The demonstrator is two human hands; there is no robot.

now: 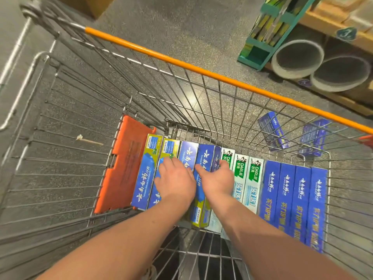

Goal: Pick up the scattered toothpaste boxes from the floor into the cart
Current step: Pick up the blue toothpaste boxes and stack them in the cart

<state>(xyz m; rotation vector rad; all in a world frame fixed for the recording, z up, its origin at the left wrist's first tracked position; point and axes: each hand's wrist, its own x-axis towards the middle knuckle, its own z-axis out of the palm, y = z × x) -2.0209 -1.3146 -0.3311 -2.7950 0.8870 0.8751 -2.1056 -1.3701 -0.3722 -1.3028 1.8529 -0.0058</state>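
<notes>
A wire shopping cart (66, 122) holds a row of toothpaste boxes lying side by side on its bottom: blue-and-yellow ones (144, 172) at the left, white-green Darlie ones (253, 178) in the middle, several blue ones (288, 190) at the right. My left hand (174, 180) rests flat with spread fingers on the left boxes. My right hand (219, 178) clasps a blue toothpaste box (205, 156) in the row, thumb on one side, fingers on the other. Two more blue boxes (272, 130) (313, 138) lie on the floor beyond the cart, seen through the wire.
An orange plastic flap (123, 164) lies at the left end of the cart bottom. The orange cart rail (201, 71) crosses the far side. A green display rack (268, 27), two grey tubes (296, 57) and a wooden shelf stand at the upper right.
</notes>
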